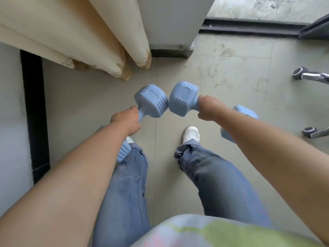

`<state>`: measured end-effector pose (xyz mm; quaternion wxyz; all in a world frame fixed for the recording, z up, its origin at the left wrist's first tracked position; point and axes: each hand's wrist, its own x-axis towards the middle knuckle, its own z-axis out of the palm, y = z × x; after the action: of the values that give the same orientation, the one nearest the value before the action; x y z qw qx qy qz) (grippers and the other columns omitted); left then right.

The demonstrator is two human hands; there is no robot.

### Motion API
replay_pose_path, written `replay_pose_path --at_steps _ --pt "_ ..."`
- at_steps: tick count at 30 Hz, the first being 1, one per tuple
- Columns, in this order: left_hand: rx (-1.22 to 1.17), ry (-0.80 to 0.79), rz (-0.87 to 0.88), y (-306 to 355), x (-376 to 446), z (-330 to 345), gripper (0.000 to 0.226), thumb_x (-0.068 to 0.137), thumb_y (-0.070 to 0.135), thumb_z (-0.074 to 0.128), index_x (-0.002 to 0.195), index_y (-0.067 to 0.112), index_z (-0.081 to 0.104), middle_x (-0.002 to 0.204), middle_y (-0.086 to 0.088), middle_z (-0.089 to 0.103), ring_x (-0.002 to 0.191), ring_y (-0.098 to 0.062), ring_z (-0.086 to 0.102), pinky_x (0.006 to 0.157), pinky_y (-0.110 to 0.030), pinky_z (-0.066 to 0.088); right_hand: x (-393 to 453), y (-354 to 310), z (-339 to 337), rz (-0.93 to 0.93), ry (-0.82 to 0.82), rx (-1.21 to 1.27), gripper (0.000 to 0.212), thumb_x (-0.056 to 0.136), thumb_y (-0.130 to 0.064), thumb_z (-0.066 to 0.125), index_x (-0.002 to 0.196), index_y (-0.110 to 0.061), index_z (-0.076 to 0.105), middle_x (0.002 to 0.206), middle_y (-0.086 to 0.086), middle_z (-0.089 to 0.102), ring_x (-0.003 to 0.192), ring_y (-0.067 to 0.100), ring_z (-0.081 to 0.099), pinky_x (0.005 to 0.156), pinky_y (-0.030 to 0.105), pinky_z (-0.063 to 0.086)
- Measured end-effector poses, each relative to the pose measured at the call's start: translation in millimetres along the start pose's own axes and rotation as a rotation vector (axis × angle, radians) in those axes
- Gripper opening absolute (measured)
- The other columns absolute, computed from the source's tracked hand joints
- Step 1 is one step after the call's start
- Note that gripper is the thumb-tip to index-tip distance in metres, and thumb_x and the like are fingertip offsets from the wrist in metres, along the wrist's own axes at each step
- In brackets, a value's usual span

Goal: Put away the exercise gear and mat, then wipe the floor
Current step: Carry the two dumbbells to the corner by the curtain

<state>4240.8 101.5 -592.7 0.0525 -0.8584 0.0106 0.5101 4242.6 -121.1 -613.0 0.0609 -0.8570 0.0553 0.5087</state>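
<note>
A person looked down at their own two arms, each hand carrying a pale blue moulded dumbbell with ribbed block ends. The left hand (127, 122) had its fingers wrapped tight around the narrow handle of the left dumbbell (151, 101), and the right hand (208, 108) gripped the right dumbbell (183, 98) the same way. Both were held in the air above the floor in front of the legs, their front ends touching or nearly touching. A raised "2KG" label showed on the right one, so each was probably moderately heavy, rigid and dense under a smooth coating that might slip in a loose grip. The handle between the blocks looked like the sound place to hold, as was being done.

Below were blue jeans and a white sneaker (192, 133) on a grey-green tiled floor (231, 72). Cream curtains (99, 41) hung at upper left beside a grey wall corner (170, 22). At far right, the chrome legs of a wheeled chair base (310, 75) stood well apart from the hands. A dark sliding-door track (249, 29) crossed the top. The floor directly ahead appeared open for setting the weights down. No mat was in view.
</note>
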Motion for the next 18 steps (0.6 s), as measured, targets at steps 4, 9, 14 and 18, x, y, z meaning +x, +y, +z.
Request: replay_pose_path --at_steps 4,9,14,18 --pt "0.072 0.019 0.076 -13 95 33 0.037 0.093 0.016 0.047 0.126 0.002 0.038 0.132 -0.017 0.052 0.121 -0.035 0.052 0.094 -0.037 0.043 88 -7 34 0.038 -0.053 -0.051 0.034 0.091 -0.008 0.044 0.124 -0.002 0.048 0.123 0.014 0.056 0.110 0.031 0.055 0.089 0.034 0.043" --pt "0.126 -0.040 0.194 -34 205 65 0.038 0.090 0.018 0.052 0.123 0.004 0.041 0.127 -0.015 0.054 0.113 -0.031 0.056 0.085 -0.033 0.044 191 -8 57 0.033 -0.007 -0.206 0.032 0.092 -0.008 0.043 0.123 -0.002 0.050 0.126 0.014 0.055 0.118 0.030 0.051 0.095 0.032 0.040" --pt "0.157 -0.023 0.275 -38 281 68 0.039 0.090 0.014 0.056 0.125 0.002 0.045 0.128 -0.015 0.054 0.116 -0.029 0.055 0.092 -0.034 0.043 258 -17 51 -0.052 0.102 -0.316 0.031 0.091 -0.007 0.047 0.121 -0.003 0.051 0.122 0.016 0.056 0.118 0.030 0.052 0.091 0.032 0.039" --pt "0.221 0.049 0.321 -31 304 71 0.040 0.089 0.013 0.056 0.126 0.003 0.045 0.132 -0.014 0.052 0.119 -0.028 0.053 0.094 -0.032 0.042 285 -33 44 -0.078 0.154 -0.375 0.039 0.091 -0.010 0.049 0.129 -0.004 0.047 0.129 0.013 0.054 0.120 0.030 0.051 0.096 0.033 0.039"
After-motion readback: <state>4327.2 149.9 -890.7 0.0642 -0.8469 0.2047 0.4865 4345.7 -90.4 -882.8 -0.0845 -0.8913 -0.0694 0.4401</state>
